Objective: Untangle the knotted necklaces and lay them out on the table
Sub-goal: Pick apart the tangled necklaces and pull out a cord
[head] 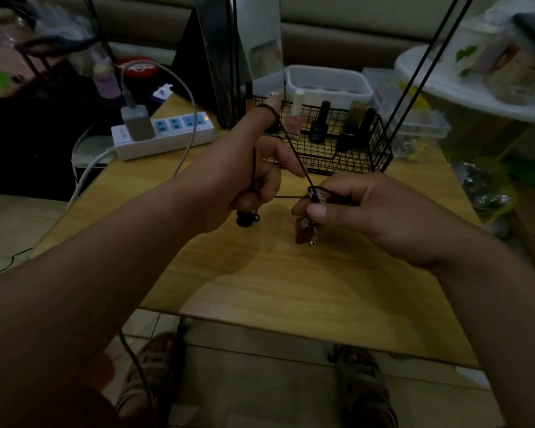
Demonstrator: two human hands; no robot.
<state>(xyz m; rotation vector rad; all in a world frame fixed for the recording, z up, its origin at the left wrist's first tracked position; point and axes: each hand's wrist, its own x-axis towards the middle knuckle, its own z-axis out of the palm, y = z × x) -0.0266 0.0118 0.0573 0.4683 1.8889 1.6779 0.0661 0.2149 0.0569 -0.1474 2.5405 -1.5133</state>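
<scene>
Both hands work black cords, held above the table just in front of the basket. Left hand: forefinger raised with a cord looped on it, other fingers curled round cord. Right hand: thumb and fingers pinch knot. Black pendant and reddish pendant dangle. Basket holds polish bottles.

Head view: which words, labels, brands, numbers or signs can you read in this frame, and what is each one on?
No text here can be read.
Pale label on the black bottle in the wire basket: too blurred to read.
Pale lettering on the sandal straps: too blurred to read.
Marks on the power strip: too small to read.
</scene>
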